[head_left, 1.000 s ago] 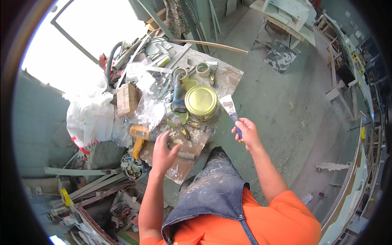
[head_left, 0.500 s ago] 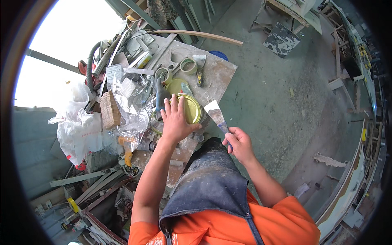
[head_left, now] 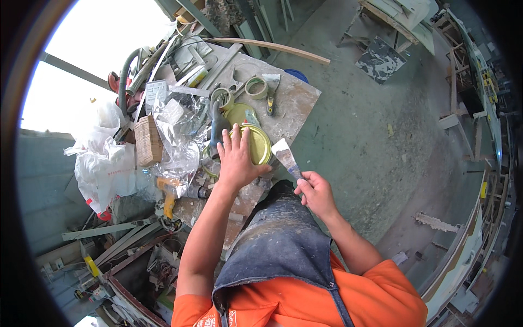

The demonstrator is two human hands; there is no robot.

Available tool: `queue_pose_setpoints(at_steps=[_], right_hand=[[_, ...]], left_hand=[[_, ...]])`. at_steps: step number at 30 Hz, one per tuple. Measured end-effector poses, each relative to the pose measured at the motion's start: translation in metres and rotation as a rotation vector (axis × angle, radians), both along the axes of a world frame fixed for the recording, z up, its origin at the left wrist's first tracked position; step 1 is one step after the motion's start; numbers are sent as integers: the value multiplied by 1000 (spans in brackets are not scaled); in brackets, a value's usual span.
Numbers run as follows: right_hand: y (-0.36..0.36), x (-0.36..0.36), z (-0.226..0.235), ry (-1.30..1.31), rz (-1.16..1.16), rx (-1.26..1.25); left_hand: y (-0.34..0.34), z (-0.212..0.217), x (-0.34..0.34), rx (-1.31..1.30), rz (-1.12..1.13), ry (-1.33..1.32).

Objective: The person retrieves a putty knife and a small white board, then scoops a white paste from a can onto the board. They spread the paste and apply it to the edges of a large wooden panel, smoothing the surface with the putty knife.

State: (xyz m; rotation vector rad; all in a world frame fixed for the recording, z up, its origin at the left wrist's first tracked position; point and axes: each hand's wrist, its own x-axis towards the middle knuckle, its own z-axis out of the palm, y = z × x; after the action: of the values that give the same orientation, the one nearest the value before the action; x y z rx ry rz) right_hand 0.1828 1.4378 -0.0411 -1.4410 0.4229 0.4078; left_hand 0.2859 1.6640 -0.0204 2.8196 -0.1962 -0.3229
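Note:
My left hand [head_left: 237,166] lies with its fingers stretched and spread on the yellow-green lid [head_left: 260,146] of a round tin, its thumb by the near rim. In my right hand [head_left: 318,195] is a putty knife [head_left: 289,158], gripped by the handle. Its pale, smeared blade points up and left, just right of the lid's edge. I cannot tell whether blade and rim touch. Beyond the tin lies another yellow-green round lid [head_left: 234,114], partly covered by a dark long-bodied tool [head_left: 218,131]. Most of the tin's side is hidden.
On the cluttered worktable [head_left: 297,103] lie a tape roll [head_left: 256,87], another putty knife [head_left: 271,103] and clear plastic wrap [head_left: 177,128]. A yellow power tool [head_left: 169,206] sits by my left forearm. White plastic bags [head_left: 103,169] hang at the left. A wooden strip [head_left: 283,48] juts past the far edge.
The putty knife and my right hand have shifted slightly left, bringing the blade a little nearer the tin's rim. My left hand stays on the lid. The whole view has tilted slightly.

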Motion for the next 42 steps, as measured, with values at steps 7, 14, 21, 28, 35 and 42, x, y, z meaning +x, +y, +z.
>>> queue_pose_setpoints(at_steps=[7,14,21,28,35,42], right_hand=[[-8,2,9,171,-53,245],[-12,20,23,-61,56,-60],[40,103,37,-667,665,-879],[120,148,1,-675,960,-1091],[109,162,31,-449,1179,-1167],[-23,152,85,-152,612,-337]], left_hand=[[0,2,-1,-50,4,-17],[44,27,24,-983,215,439],[70,29,28,-1028,182,423],[68,42,29,-968,183,468],[72,19,27,-1109,178,450],[80,33,27,-1236,170,476]])
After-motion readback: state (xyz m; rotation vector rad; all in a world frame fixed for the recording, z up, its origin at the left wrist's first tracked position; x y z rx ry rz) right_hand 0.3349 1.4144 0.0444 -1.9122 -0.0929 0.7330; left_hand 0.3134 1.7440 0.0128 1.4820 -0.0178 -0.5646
